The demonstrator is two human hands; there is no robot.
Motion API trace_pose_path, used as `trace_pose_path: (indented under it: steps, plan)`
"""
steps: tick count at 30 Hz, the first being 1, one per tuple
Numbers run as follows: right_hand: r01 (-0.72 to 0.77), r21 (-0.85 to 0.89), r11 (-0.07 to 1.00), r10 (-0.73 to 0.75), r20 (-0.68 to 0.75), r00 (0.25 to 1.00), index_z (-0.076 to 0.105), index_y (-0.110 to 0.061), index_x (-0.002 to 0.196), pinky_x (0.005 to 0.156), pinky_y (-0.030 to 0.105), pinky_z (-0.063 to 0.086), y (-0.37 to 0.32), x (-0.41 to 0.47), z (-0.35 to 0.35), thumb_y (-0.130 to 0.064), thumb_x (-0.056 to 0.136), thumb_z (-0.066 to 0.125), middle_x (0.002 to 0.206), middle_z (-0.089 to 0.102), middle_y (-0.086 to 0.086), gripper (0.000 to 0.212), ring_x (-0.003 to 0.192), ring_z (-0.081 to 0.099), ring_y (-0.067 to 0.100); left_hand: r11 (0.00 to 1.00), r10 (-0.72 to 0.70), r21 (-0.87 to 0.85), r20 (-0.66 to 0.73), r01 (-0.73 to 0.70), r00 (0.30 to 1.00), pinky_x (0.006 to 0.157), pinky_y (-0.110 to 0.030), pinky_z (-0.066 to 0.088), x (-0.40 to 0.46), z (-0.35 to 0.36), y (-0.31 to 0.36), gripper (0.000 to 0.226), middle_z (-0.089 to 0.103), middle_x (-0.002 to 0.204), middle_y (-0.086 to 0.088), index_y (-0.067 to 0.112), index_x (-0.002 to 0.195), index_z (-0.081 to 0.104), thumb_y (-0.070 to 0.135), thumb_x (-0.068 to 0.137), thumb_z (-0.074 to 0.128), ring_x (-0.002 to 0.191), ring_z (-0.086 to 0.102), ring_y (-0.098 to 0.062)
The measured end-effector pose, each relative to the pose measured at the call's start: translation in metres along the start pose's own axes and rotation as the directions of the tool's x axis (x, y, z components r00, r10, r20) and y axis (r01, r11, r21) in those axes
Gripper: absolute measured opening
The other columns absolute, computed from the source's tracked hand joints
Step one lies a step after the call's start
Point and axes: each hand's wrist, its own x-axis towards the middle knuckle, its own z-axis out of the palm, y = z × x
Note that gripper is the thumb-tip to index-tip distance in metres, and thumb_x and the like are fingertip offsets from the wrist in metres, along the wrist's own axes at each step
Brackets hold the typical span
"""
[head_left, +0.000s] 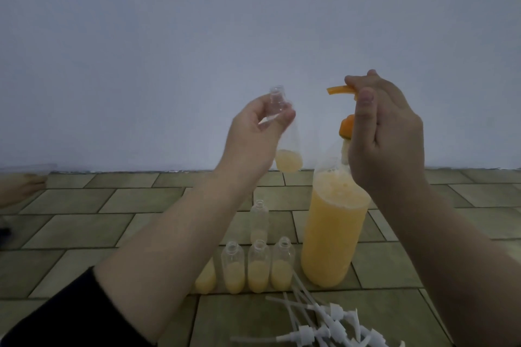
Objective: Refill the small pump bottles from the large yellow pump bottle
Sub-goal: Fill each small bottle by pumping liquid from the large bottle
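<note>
I find the task partly done. My left hand (255, 132) holds a small clear plastic bottle (283, 135) by its neck, raised and tilted, its grip curled round it; a little yellow liquid sits in its base. My right hand (386, 132) is at the orange pump head (342, 91) of the large clear bottle of yellow liquid (334, 234), fingers curled on the pump, spout pointing to 9 o'clock toward the held bottle's mouth, with a gap between.

On the tiled floor (112, 220) at 7 o'clock of the large bottle stand four uncapped small bottles (258, 267) in a row, each roughly a third to half filled, and a fifth bottle (259, 221) behind them holding very little. White pump caps with dip tubes (324, 321) lie loose at 6 o'clock, none fitted.

In my judgement, topping up and capping remain. I can read no label, brand or writing anywhere.
</note>
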Motion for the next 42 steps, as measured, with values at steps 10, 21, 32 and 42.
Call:
trace_pose_path:
  steps: [10,21,32,42]
  plan:
    - [0.006,0.004,1.0,-0.006,-0.006,1.0,0.058,-0.006,0.121,0.097,0.022,0.035,-0.001,0.0,0.0,-0.029,0.099,0.022,0.123,0.06,0.007,0.048,0.126,0.045,0.02,0.905,-0.037,0.412,0.316,-0.102,0.948,0.097,-0.024,0.039,0.002,0.013,-0.003,0.051,0.045,0.131,0.0,0.018,0.144,0.03,0.025,0.097,0.049,0.112,0.049,-0.01]
    - [0.012,0.007,1.0,-0.012,0.003,1.0,0.057,-0.007,0.121,0.095,0.021,0.035,0.002,0.001,0.001,-0.03,0.099,0.022,0.123,0.059,0.006,0.048,0.128,0.044,0.018,0.977,0.053,0.192,0.22,-0.097,0.974,0.101,-0.037,0.046,0.003,0.018,0.007,0.04,0.059,0.103,0.008,0.014,0.126,0.053,0.01,0.088,0.063,0.097,0.058,-0.008]
    - [0.007,-0.009,1.0,-0.006,0.01,1.0,0.058,-0.008,0.122,0.095,0.013,0.031,0.002,0.001,0.001,-0.029,0.099,0.022,0.124,0.059,0.005,0.048,0.128,0.043,0.016,0.967,0.063,0.229,0.226,-0.116,0.972,0.1,-0.029,0.046,-0.002,0.013,0.006,0.046,0.063,0.112,0.005,0.019,0.128,0.054,0.011,0.085,0.067,0.106,0.059,-0.007]
    - [0.028,-0.026,0.999,-0.028,0.022,0.999,0.057,-0.008,0.122,0.097,0.017,0.032,0.005,0.001,0.001,-0.031,0.099,0.023,0.124,0.059,0.006,0.047,0.128,0.043,0.016,0.966,0.083,0.228,0.183,-0.125,0.98,0.101,-0.035,0.048,-0.008,0.018,0.013,0.049,0.065,0.116,0.0,0.013,0.132,0.052,0.011,0.086,0.066,0.107,0.061,-0.012]
